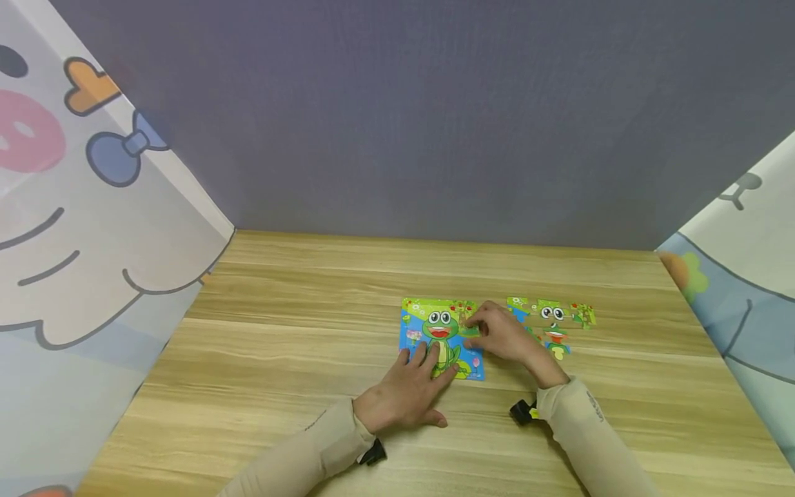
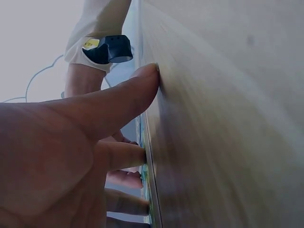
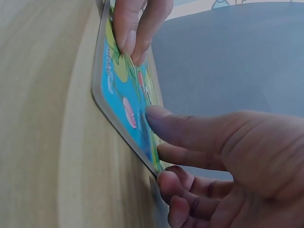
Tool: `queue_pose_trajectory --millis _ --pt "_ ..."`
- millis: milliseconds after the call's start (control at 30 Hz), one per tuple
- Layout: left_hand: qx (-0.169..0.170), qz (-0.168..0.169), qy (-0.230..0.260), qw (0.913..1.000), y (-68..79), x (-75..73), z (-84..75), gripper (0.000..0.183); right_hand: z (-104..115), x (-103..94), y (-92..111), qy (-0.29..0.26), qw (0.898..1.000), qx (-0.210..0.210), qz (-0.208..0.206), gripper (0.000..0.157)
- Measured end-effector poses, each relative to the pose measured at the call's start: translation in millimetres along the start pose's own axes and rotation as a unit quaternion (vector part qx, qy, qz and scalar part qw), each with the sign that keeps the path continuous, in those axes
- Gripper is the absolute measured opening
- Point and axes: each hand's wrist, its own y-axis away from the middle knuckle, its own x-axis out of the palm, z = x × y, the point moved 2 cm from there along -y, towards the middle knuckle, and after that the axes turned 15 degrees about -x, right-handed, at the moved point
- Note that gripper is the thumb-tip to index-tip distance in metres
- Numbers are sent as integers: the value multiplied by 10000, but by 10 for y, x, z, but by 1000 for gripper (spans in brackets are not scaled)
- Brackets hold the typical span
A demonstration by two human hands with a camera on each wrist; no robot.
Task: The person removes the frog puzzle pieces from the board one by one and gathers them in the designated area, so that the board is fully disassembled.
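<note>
A square frog puzzle board lies flat on the wooden table. My left hand rests across its lower part, fingers spread and fairly straight, fingertips pressing on the frog's picture. In the left wrist view the left thumb reaches to the tabletop, off the board. At the board's right side my right hand pinches a green puzzle piece between thumb and index finger, against the board's surface. The right wrist view shows the right thumb touching the blue picture, while the other fingers curl by the board's edge.
Loose puzzle pieces lie right of the board, among them one with the frog's eyes, one with its mouth and a flowered one. A grey partition stands behind the table; cartoon-printed panels flank it.
</note>
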Motion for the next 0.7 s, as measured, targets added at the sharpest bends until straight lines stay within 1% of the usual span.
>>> queue_pose_trajectory --millis 167,400,567,700 --pt "0 -37 -32 10000 8 6 -1 87 5 10 1 -1 10000 -31 -46 37" --pt "-34 98 -15 9999 -2 11 -3 87 14 15 1 18 10000 47 -27 37" --pt "-37 154 63 9999 -6 11 -4 88 15 7 -1 -29 10000 11 4 35" --pt "-30 146 144 9998 -12 29 -1 87 2 -14 12 -305 9995 -21 37 31"
